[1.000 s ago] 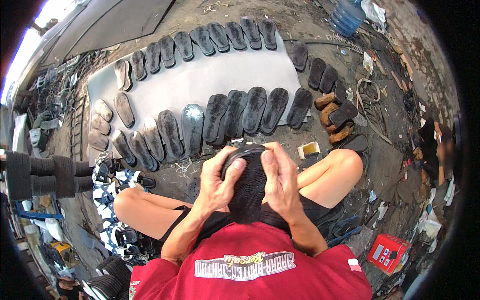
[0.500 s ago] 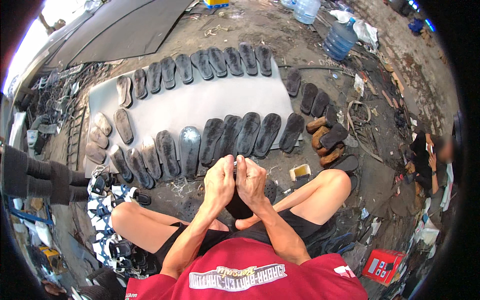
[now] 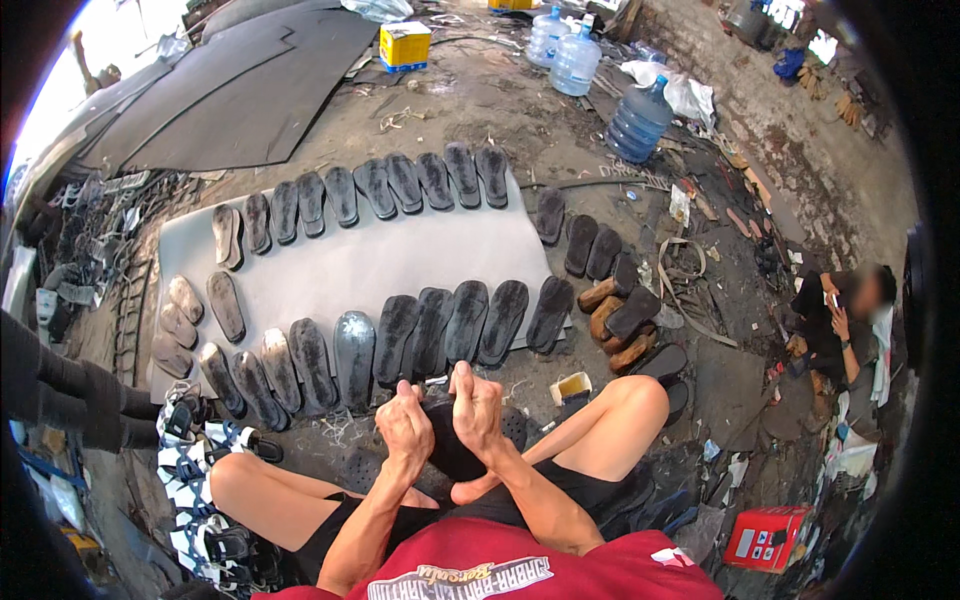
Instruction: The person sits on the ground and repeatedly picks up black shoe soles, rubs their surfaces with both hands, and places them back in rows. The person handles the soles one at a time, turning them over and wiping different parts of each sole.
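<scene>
Both hands grasping: left hand (image 3: 404, 428) and right hand (image 3: 478, 412) clenched on opposite sides of a black, flat, sole-shaped piece (image 3: 455, 448), thumbs up, fingers curled in. Finger undersides hidden. Piece is on the near side of the pale grey, flat rectangular sheet (image 3: 400, 248), off it, held between the person's bent bare legs (image 3: 610, 420).

In the way — a near row of dark, fuzzy-topped sole shapes (image 3: 469, 322) along the sheet's near edge, between hands and its bare middle. A far row of similar dark sole shapes (image 3: 341, 196) lines the sheet's far edge. Small cream, open box-shaped container (image 3: 571, 388) just off the near right corner.

Right of the sheet: brown, rounded blocks (image 3: 604, 320) with dark soles on and by them; farther right, a co-worker in dark clothing (image 3: 850, 325). Near left of the sheet: white-and-navy strapped sandals (image 3: 190, 465), crowded beside the knee. Beyond the sheet — black flat sheeting (image 3: 240, 95), yellow-and-blue carton (image 3: 404, 47), blue translucent water jug (image 3: 640, 122).
</scene>
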`<state>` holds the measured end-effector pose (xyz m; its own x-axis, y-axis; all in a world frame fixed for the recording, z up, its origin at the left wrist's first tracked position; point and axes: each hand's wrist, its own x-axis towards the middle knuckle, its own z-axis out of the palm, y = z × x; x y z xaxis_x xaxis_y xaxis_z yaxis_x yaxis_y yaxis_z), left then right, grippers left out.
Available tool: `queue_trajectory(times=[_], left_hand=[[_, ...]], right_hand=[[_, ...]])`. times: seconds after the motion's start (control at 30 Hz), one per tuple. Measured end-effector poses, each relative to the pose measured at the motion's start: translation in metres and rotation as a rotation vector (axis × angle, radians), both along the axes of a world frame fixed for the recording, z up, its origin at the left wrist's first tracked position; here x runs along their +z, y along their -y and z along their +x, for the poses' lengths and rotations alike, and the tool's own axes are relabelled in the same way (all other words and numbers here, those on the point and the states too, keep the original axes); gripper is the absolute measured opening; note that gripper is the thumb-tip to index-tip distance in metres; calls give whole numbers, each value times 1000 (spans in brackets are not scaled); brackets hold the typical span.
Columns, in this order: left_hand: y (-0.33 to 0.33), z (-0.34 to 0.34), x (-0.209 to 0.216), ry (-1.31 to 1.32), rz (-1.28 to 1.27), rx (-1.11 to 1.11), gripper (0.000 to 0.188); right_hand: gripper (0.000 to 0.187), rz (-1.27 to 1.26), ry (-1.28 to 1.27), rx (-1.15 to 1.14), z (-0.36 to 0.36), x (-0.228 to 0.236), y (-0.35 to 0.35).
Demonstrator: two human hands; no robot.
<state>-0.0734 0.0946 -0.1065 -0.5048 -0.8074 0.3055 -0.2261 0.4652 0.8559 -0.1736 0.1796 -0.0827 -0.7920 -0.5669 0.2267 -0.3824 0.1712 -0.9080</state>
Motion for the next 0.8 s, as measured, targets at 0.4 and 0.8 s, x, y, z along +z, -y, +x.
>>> queue_trajectory(times=[0.4, 0.8], left_hand=[[-7, 1, -1, -77, 485, 93, 85], [-15, -5, -9, -68, 389, 252, 77]], right_hand=[[73, -6, 40, -231, 5, -18, 2], [71, 176, 170, -165, 6, -23, 5]])
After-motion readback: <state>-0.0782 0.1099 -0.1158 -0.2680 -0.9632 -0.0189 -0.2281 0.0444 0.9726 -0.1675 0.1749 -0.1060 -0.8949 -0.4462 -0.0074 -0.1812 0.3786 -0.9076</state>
